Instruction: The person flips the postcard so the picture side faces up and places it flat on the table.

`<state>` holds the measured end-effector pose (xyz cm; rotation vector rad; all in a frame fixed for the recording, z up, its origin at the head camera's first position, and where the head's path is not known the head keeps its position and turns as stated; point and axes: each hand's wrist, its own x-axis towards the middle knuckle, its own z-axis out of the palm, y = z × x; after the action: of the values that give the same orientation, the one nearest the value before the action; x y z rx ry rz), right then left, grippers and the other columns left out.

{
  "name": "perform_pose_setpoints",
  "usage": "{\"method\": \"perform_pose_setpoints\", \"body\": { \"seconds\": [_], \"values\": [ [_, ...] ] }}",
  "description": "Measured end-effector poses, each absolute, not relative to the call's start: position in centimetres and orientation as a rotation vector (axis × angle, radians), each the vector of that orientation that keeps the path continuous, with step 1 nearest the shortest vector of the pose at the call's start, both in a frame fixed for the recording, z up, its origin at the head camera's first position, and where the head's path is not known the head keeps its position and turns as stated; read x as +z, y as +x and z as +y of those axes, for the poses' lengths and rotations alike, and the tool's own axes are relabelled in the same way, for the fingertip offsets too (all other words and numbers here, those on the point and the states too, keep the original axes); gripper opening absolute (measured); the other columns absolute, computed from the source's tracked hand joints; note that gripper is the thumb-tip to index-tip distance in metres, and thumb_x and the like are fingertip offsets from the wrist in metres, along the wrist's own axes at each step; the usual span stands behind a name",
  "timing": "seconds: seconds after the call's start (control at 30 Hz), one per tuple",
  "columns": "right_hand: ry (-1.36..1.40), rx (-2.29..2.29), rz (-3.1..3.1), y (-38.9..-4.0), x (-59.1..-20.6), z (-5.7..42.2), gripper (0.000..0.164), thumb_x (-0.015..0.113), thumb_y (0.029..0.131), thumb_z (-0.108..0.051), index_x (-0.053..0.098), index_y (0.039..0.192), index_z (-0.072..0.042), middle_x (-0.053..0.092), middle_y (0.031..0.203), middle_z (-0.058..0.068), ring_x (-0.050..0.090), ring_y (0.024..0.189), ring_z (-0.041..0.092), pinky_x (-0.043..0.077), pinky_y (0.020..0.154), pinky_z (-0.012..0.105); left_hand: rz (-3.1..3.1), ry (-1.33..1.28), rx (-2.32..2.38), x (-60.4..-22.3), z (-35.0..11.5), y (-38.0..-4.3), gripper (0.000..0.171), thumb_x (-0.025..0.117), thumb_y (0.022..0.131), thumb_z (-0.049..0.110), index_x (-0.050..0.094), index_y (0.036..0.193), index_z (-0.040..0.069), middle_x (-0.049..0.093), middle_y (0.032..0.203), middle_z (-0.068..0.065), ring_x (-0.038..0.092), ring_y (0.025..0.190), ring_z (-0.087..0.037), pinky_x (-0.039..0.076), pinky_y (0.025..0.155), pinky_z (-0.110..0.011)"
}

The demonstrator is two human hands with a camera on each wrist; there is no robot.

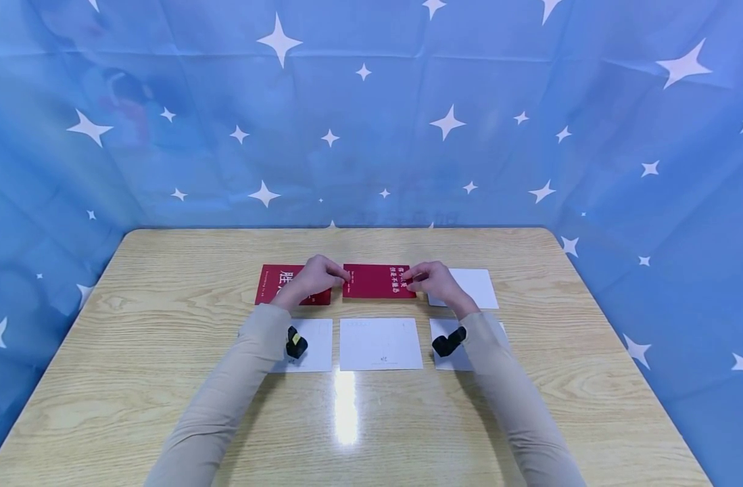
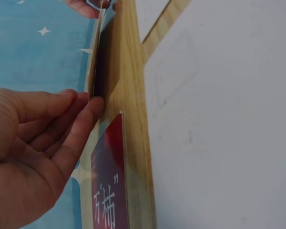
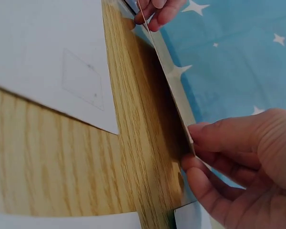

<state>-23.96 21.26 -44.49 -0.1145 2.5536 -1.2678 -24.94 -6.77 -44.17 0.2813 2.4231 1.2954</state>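
Observation:
A red card (image 1: 371, 281) with white lettering is held between both hands at the middle of the back row. My left hand (image 1: 313, 276) pinches its left edge between thumb and fingers. At its right edge, my right hand (image 1: 435, 280) does the same. Both wrist views show the card on edge, raised off the wood with a shadow beside it. Under the left wrist lies another red card (image 1: 270, 284), partly covered by that hand. A white card (image 1: 477, 287) sits beneath the right hand, its near left corner hidden.
In the front row, a left white card (image 1: 318, 338), a middle white card (image 1: 380, 343) and a right white card (image 1: 442, 329) lie flat; the sleeves and wrist cameras overlap the outer two. The wooden table (image 1: 164, 291) ends at a blue starry curtain (image 1: 359, 162).

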Motion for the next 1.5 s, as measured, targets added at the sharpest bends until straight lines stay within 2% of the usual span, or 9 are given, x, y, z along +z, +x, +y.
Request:
{"method": "perform_pose_setpoints", "body": {
  "seconds": [0.2, 0.47, 0.6, 0.9, 1.2, 1.5],
  "values": [
    [-0.075, -1.205, 2.562, -24.0, -44.2, 21.3, 0.023, 0.064, 0.087, -0.006, 0.070, 0.109, -0.005, 0.058, 0.118, 0.015, 0.051, 0.101, 0.027, 0.045, 0.081, 0.034, 2.426, 0.260, 1.274, -44.0, -6.4, -24.9, 0.018, 0.062, 0.089, 0.006, 0.073, 0.103, 0.008, 0.064, 0.112, -0.010, 0.054, 0.104, -0.023, 0.048, 0.088, -0.034],
    [-0.007, -1.168, 2.568, -24.4, -44.1, 21.1, 0.019, 0.065, 0.087, -0.006, 0.072, 0.105, -0.007, 0.058, 0.118, 0.013, 0.049, 0.099, 0.025, 0.042, 0.075, 0.031, 2.393, 0.227, 1.269, -43.4, -5.8, -25.1, 0.017, 0.061, 0.089, 0.004, 0.072, 0.102, 0.002, 0.066, 0.104, -0.014, 0.063, 0.076, -0.018, 0.052, 0.076, -0.027],
    [-0.011, -1.150, 2.574, -24.5, -44.0, 21.0, 0.018, 0.065, 0.086, -0.006, 0.072, 0.103, -0.006, 0.059, 0.116, 0.014, 0.048, 0.097, 0.025, 0.041, 0.074, 0.030, 2.392, 0.215, 1.243, -43.1, -5.6, -25.2, 0.017, 0.061, 0.089, 0.005, 0.072, 0.102, 0.001, 0.066, 0.101, -0.014, 0.063, 0.070, -0.017, 0.053, 0.073, -0.026],
    [-0.035, -1.130, 2.600, -24.3, -43.9, 21.0, 0.016, 0.065, 0.087, -0.006, 0.072, 0.101, -0.005, 0.060, 0.115, 0.014, 0.049, 0.097, 0.025, 0.041, 0.076, 0.031, 2.406, 0.195, 1.204, -43.1, -5.2, -25.4, 0.018, 0.064, 0.088, 0.011, 0.072, 0.101, 0.002, 0.066, 0.091, -0.013, 0.063, 0.068, -0.018, 0.053, 0.067, -0.025],
    [-0.077, -1.237, 2.593, -24.2, -44.3, 21.8, 0.019, 0.064, 0.089, -0.011, 0.071, 0.106, -0.006, 0.061, 0.117, 0.013, 0.052, 0.099, 0.025, 0.044, 0.079, 0.032, 2.398, 0.165, 1.270, -43.0, -4.4, -25.3, 0.024, 0.066, 0.088, 0.016, 0.070, 0.107, 0.003, 0.067, 0.088, -0.009, 0.062, 0.073, -0.018, 0.050, 0.068, -0.025],
    [-0.093, -1.402, 2.615, -23.8, -44.2, 23.6, 0.027, 0.063, 0.089, -0.009, 0.065, 0.114, 0.000, 0.061, 0.114, 0.017, 0.057, 0.096, 0.027, 0.048, 0.075, 0.033, 2.354, 0.203, 1.418, -43.0, -1.9, -25.4, 0.022, 0.067, 0.087, 0.016, 0.071, 0.105, 0.004, 0.067, 0.086, -0.008, 0.061, 0.074, -0.018, 0.052, 0.072, -0.029]
  ]
}}
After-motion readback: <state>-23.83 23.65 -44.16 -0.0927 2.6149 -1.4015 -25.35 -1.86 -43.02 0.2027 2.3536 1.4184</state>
